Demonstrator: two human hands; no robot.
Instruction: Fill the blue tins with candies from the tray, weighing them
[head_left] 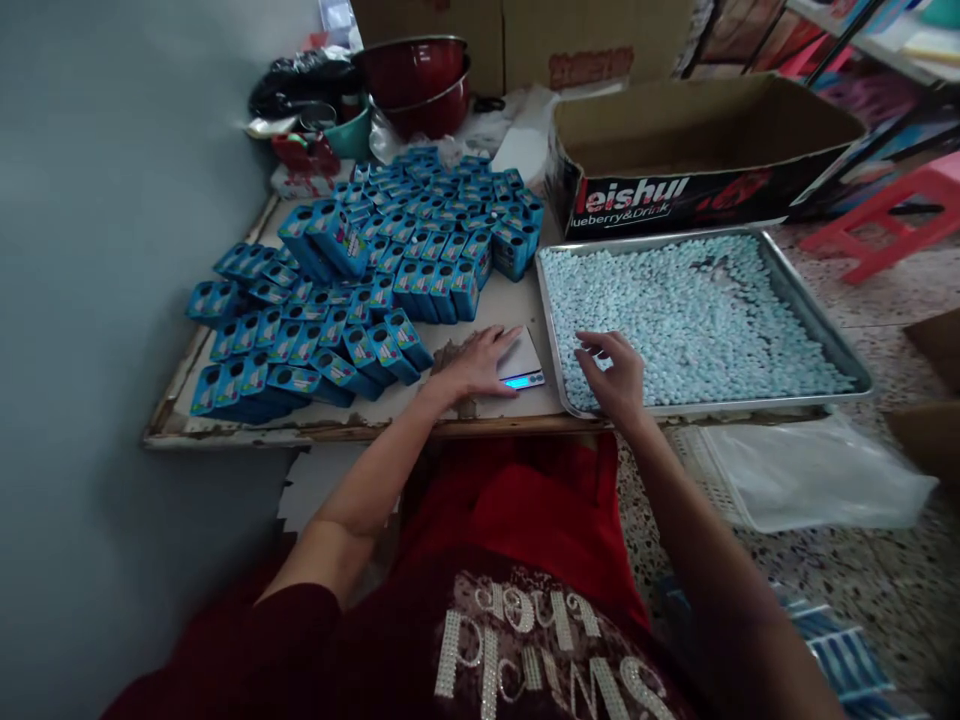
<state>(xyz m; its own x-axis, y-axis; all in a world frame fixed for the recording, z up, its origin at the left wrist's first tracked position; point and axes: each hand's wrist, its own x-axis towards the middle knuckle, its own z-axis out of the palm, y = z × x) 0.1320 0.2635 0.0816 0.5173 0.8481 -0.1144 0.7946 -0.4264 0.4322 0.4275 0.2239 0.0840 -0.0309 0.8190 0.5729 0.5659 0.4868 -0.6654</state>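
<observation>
My left hand (478, 365) rests over a small flat digital scale (523, 362) with a lit blue display, its fingers stretched and spread. Whether anything lies under the palm is hidden. Over the near left corner of a metal tray (817, 398) is my right hand (615, 375). Its fingers are loosely curved, thumb and forefinger slightly apart, and no piece shows between them. Small pale blue pieces, like candies (675, 310), cover most of the tray. Left of the scale stand many small blue boxes (382, 350) with dark round openings on top.
Behind the tray stands an open cardboard box (675, 195) with black printed sides. Red bowls (420, 85) and a black plastic bag (300, 80) sit at the back left. A red stool (900, 215) is at right, and a clear plastic bag (832, 475) lies below the tray.
</observation>
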